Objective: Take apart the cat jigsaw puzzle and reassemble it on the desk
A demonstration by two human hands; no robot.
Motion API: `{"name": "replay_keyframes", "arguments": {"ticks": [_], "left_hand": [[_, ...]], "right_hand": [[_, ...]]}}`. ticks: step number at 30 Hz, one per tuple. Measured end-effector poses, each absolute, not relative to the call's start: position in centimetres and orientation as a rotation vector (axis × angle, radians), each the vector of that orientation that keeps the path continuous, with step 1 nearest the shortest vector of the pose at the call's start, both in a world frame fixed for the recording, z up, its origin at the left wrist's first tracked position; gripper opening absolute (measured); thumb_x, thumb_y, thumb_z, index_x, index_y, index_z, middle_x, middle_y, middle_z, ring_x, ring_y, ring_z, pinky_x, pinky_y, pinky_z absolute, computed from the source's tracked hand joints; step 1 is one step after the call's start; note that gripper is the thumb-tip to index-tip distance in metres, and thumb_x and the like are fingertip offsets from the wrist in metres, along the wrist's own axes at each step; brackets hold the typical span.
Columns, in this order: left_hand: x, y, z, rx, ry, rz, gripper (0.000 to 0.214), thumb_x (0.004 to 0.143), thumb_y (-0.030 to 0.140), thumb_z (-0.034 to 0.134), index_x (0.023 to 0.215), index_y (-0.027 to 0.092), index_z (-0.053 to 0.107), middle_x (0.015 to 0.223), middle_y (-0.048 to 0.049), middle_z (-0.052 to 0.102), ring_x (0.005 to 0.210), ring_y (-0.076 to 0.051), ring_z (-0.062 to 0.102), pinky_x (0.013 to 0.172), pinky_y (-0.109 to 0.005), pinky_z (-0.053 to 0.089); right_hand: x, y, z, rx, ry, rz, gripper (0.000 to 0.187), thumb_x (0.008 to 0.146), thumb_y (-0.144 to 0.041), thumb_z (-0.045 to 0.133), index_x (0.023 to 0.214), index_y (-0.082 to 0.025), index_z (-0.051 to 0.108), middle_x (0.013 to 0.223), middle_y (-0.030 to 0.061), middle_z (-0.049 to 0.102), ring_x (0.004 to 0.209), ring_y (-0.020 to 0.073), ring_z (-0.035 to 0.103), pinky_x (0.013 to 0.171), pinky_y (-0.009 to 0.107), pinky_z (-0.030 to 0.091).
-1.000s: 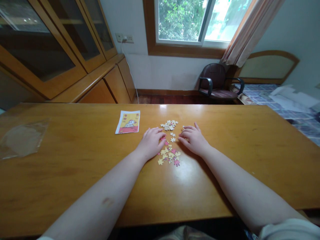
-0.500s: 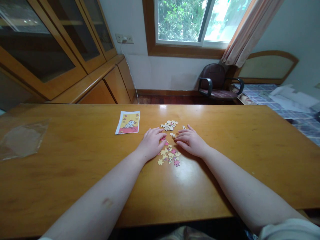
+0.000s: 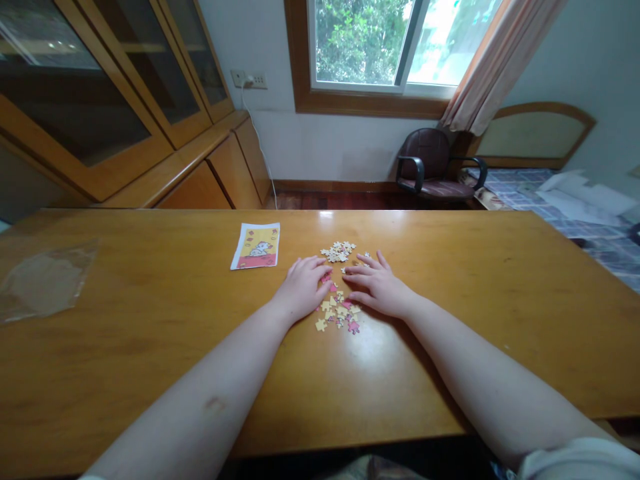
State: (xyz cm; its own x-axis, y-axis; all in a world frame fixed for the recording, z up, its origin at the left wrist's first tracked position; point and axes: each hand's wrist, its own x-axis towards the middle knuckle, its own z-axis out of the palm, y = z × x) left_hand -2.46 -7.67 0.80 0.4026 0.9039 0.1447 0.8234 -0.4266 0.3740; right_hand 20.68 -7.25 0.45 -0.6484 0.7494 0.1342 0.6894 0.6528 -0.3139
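Both my hands rest palm-down on the wooden table (image 3: 150, 347), in the middle of a spread of small jigsaw puzzle pieces. My left hand (image 3: 303, 288) lies with its fingertips beside pink-and-cream pieces (image 3: 327, 276). My right hand (image 3: 377, 288) has its fingers spread, pointing left, just below a heap of cream pieces (image 3: 339, 251). More loose pieces (image 3: 336, 311) lie scattered just below and between my hands. To the left of the heap lies a printed picture card (image 3: 255, 245) of a white cartoon animal on yellow and red. My hands may hide some pieces.
A crumpled clear plastic bag (image 3: 45, 280) lies flat at the table's left end. Behind the table stand a wooden cabinet with glass doors (image 3: 100, 80) and a dark office chair (image 3: 425, 160). Papers lie on a patterned bed (image 3: 575, 207) at the right.
My right hand has slid left toward the pieces, with its fingers stretched out nearer my left hand. My left hand and the pieces show no clear movement.
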Motion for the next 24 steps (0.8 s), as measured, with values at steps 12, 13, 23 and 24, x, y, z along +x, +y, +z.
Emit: {"name": "replay_keyframes", "arguments": {"ticks": [12, 13, 23, 24], "left_hand": [[-2.7, -6.4, 0.1, 2.465, 1.419, 0.304, 0.046, 0.092, 0.048, 0.047, 0.135, 0.033, 0.054, 0.156, -0.0045, 0.033, 0.145, -0.033, 0.022, 0.116, -0.061, 0.011], [-2.7, -6.4, 0.1, 2.477, 1.420, 0.278, 0.048, 0.092, 0.050, 0.046, 0.137, 0.034, 0.052, 0.157, -0.0044, 0.031, 0.146, -0.033, 0.020, 0.116, -0.063, 0.009], [-2.5, -6.3, 0.1, 2.496, 1.395, 0.192, 0.055, 0.094, 0.050, 0.040, 0.145, 0.031, 0.041, 0.156, -0.0032, 0.033, 0.146, -0.032, 0.019, 0.115, -0.065, 0.002], [-2.5, -6.3, 0.1, 2.487, 1.389, 0.199, 0.056, 0.094, 0.050, 0.040, 0.146, 0.030, 0.039, 0.156, -0.0030, 0.034, 0.146, -0.032, 0.019, 0.115, -0.065, 0.002]], "right_hand": [[20.7, -7.0, 0.2, -1.275, -2.481, 0.317, 0.028, 0.090, -0.042, 0.057, 0.111, -0.027, 0.070, 0.121, 0.0074, 0.066, 0.130, 0.0319, 0.044, 0.112, 0.067, 0.009], [20.7, -7.0, 0.2, -1.279, -2.475, 0.323, 0.029, 0.091, -0.042, 0.057, 0.111, -0.027, 0.070, 0.120, 0.0076, 0.066, 0.130, 0.0316, 0.044, 0.112, 0.067, 0.009], [20.9, -6.4, -0.5, -1.428, -2.250, 0.236, 0.023, 0.090, -0.038, 0.058, 0.102, -0.024, 0.071, 0.118, 0.0073, 0.068, 0.127, 0.0316, 0.047, 0.112, 0.066, 0.011], [20.9, -6.4, -0.5, -1.435, -2.232, 0.226, 0.022, 0.090, -0.037, 0.058, 0.102, -0.024, 0.071, 0.119, 0.0075, 0.068, 0.128, 0.0315, 0.046, 0.112, 0.065, 0.011]]}}
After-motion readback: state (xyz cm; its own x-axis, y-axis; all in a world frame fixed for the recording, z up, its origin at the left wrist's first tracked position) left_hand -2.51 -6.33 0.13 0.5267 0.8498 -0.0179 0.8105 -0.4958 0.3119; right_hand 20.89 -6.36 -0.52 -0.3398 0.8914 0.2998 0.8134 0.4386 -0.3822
